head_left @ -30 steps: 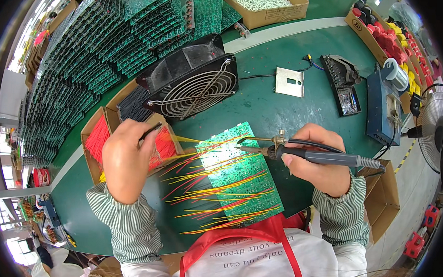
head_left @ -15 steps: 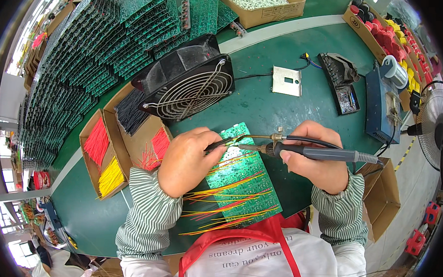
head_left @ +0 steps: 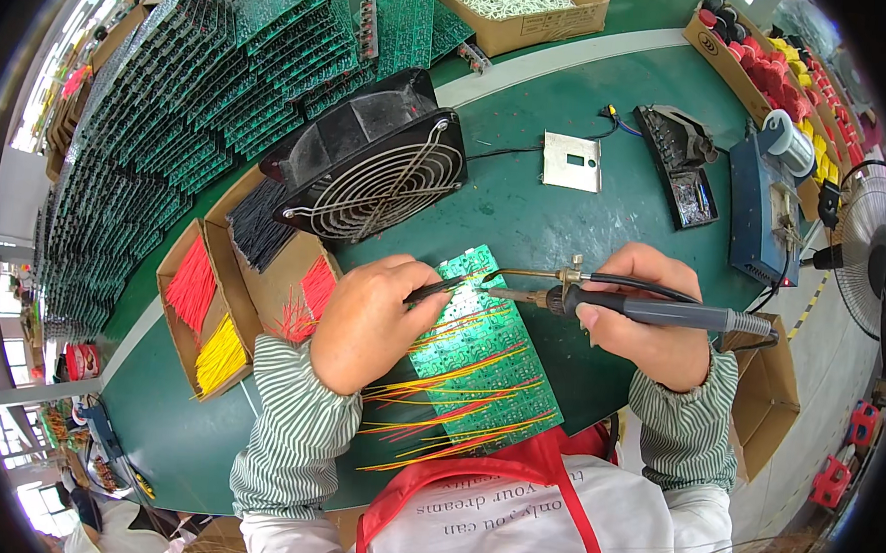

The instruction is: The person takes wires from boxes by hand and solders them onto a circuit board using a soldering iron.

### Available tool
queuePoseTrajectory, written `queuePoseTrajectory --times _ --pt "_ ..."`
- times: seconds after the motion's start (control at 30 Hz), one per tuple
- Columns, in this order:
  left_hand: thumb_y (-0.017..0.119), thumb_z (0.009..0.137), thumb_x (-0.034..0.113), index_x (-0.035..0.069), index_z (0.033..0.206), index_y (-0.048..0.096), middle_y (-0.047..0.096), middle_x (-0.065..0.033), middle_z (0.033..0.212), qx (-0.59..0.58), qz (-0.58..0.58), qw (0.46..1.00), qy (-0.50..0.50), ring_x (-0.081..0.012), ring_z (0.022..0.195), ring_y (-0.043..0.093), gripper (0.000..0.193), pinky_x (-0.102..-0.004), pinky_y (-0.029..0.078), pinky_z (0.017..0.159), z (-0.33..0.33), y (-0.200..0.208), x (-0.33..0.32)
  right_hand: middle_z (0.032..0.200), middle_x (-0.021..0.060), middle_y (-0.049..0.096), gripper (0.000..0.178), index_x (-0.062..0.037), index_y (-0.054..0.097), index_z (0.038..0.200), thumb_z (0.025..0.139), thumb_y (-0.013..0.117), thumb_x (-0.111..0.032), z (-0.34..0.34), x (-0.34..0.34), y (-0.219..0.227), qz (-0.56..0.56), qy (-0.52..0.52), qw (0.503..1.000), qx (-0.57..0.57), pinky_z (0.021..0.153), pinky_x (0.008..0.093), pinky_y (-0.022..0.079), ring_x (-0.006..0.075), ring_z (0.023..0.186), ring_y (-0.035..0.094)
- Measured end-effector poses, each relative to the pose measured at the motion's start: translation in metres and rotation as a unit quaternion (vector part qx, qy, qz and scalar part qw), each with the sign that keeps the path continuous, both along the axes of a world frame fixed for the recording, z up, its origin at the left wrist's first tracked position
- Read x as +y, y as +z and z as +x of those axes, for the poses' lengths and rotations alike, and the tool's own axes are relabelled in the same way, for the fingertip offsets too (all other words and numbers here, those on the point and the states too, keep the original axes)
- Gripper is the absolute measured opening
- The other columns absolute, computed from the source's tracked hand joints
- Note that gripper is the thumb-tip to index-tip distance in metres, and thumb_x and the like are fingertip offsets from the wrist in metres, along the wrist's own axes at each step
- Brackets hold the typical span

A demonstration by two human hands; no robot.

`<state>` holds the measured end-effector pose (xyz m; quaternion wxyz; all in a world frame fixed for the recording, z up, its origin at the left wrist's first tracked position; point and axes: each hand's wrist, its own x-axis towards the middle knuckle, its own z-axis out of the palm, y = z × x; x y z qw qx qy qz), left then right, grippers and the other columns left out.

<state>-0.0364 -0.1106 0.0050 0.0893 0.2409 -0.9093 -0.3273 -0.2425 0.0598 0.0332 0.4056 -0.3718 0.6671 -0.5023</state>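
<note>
A green circuit board (head_left: 488, 379) lies in front of me, with rows of red and yellow wires (head_left: 447, 385) sticking out over its left side. Over the board's upper left edge, my left hand (head_left: 373, 318) pinches thin black wires (head_left: 428, 290), their ends pointing at the board. My right hand (head_left: 646, 317) is closed round a grey soldering iron (head_left: 677, 312) with a brass-clamped feed tube (head_left: 528, 273) along its top. Its tip hovers over the upper part of the board, a little right of my left fingertips. Whether it touches the board I cannot tell.
Beyond my left hand stand a black fan (head_left: 374, 168) and cardboard boxes of wires (head_left: 246, 311). Stacked green boards (head_left: 128, 170) fill the far left. A metal plate (head_left: 572, 163), a black casing (head_left: 677, 169) and a blue soldering station (head_left: 757, 213) with a solder spool (head_left: 791, 145) are at the right.
My right hand has drawn the soldering iron slightly right, so its tip is farther from my left fingertips. My left hand has hardly moved and still pinches the black wires.
</note>
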Motion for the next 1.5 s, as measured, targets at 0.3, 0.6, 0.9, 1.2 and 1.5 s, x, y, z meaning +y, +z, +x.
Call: queuePoseTrajectory --times 0.3,0.6,0.9,1.2,1.5 --pt "0.066 0.08 0.013 0.003 0.085 0.065 0.062 -0.0124 0.08 0.048 -0.129 0.989 0.055 -0.0309 0.07 0.061 0.011 -0.0393 0.048 0.063 -0.001 0.023 0.003 0.068 0.0003 0.061 0.016 -0.0013 0.06 0.08 0.074 0.072 -0.01 -0.01 0.008 -0.006 -0.027 -0.018 0.999 0.015 0.055 0.0207 0.042 0.0045 0.061 0.054" --pt "0.07 0.078 0.011 -0.003 0.086 0.065 0.058 -0.0126 0.074 0.038 0.0 0.999 0.01 -0.0247 0.062 0.058 0.016 -0.0325 0.045 0.055 -0.023 -0.006 0.008 0.066 -0.0009 0.059 0.015 -0.0016 0.059 0.081 0.076 0.072 -0.009 -0.009 0.005 -0.007 -0.019 -0.025 0.999 -0.018 0.053 0.0196 0.041 0.0037 0.059 0.053" --pt "0.067 0.079 0.014 0.0 0.084 0.066 0.059 -0.013 0.076 0.015 -0.002 1.0 0.003 -0.0312 0.068 0.06 0.015 -0.0399 0.047 0.06 -0.025 -0.006 0.006 0.069 0.0003 0.058 0.018 -0.0018 0.06 0.079 0.072 0.073 -0.013 -0.009 0.002 -0.011 -0.005 -0.029 1.0 0.01 0.059 0.0214 0.041 0.0047 0.065 0.051" --pt "0.067 0.079 0.014 0.0 0.083 0.066 0.06 -0.0133 0.076 0.023 0.002 1.0 -0.008 -0.0319 0.069 0.06 0.015 -0.0407 0.047 0.061 -0.027 -0.007 0.004 0.07 -0.0006 0.059 0.018 -0.0019 0.06 0.079 0.073 0.073 -0.012 -0.01 0.005 -0.007 -0.013 -0.036 0.999 -0.002 0.057 0.0199 0.04 0.0041 0.065 0.051" --pt "0.066 0.08 0.014 0.0 0.086 0.066 0.061 -0.0133 0.078 0.025 -0.004 1.0 -0.015 -0.0316 0.07 0.06 0.015 -0.0396 0.047 0.062 -0.021 -0.005 0.003 0.07 -0.0009 0.06 0.019 -0.0019 0.062 0.082 0.075 0.075 -0.014 -0.009 0.011 -0.005 -0.022 -0.027 0.999 0.023 0.056 0.02 0.041 0.0035 0.064 0.052"
